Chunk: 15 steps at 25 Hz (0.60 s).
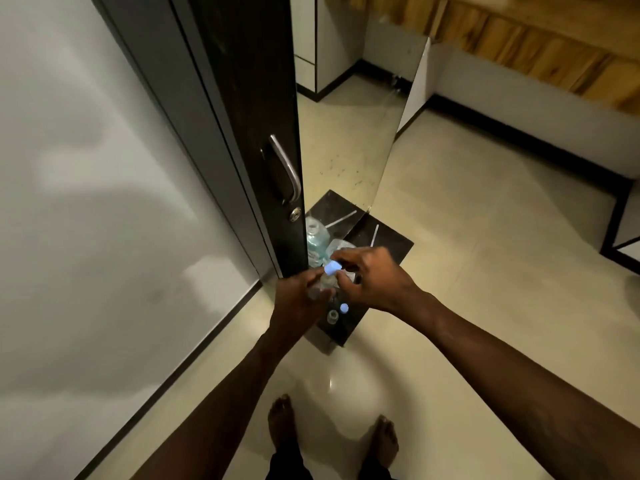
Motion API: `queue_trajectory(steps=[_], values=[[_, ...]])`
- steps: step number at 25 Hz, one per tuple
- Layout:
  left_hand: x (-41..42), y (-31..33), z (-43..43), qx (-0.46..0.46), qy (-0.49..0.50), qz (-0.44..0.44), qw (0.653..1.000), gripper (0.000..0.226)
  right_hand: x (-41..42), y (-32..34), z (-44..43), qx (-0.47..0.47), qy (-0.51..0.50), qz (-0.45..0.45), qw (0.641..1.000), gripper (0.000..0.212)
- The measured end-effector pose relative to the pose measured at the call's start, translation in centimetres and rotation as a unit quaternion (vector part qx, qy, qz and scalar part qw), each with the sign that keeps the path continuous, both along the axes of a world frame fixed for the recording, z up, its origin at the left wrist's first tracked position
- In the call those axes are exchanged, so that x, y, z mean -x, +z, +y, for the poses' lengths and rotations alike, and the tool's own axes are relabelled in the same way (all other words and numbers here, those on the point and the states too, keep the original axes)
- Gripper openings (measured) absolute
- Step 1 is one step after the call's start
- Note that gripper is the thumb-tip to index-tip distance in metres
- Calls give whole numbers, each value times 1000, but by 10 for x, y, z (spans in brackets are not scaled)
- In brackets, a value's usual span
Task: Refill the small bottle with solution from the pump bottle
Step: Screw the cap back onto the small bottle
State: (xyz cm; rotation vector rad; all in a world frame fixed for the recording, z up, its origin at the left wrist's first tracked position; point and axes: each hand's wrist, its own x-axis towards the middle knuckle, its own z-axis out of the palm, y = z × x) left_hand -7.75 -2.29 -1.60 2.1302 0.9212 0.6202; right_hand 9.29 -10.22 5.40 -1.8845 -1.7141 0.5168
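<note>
My left hand (pixel 301 296) grips a small clear bottle (pixel 323 284) over a dark marble shelf (pixel 391 244). My right hand (pixel 367 275) pinches a light blue cap (pixel 331 267) at the top of that bottle. Behind my hands stands a large clear bottle (pixel 337 247) with blue solution; its top is open and no pump head shows on it. A thin white tube (pixel 374 234) lies on the shelf beyond it. Below my hands sit another small open bottle (pixel 333 316) and a loose blue cap (pixel 344 308).
A mirror (pixel 349 133) rises behind the shelf and repeats the large bottle (pixel 316 239) and the tube. A dark cupboard door with a metal handle (pixel 287 168) stands at the left. My bare feet (pixel 282 424) are on the cream tiled floor.
</note>
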Motion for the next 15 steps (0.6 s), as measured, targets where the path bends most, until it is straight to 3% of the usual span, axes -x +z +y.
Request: queue_trajectory(steps=[3, 7, 9, 10, 12, 14, 15], values=[[-3, 31, -8, -26, 2, 2, 1000, 19, -3, 39, -3, 20, 70, -35, 997, 18], [-1, 60, -13, 54, -29, -15, 998, 25, -6, 80, -13, 36, 131, -102, 985, 31], [-1, 71, -16, 61, -49, -25, 997, 25, -7, 88, -16, 53, 137, -147, 978, 19], [-2, 78, -20, 51, -58, -31, 997, 23, -7, 90, -17, 52, 123, -177, 975, 25], [-3, 84, -26, 40, -66, -44, 996, 16, -1, 94, -19, 57, 64, -235, 968, 58], [-5, 87, -28, 38, -54, -40, 997, 17, 3, 103, -20, 47, 12, -227, 973, 76], [-6, 89, -28, 39, -43, -36, 998, 21, 2, 107, -20, 31, 10, -195, 980, 75]])
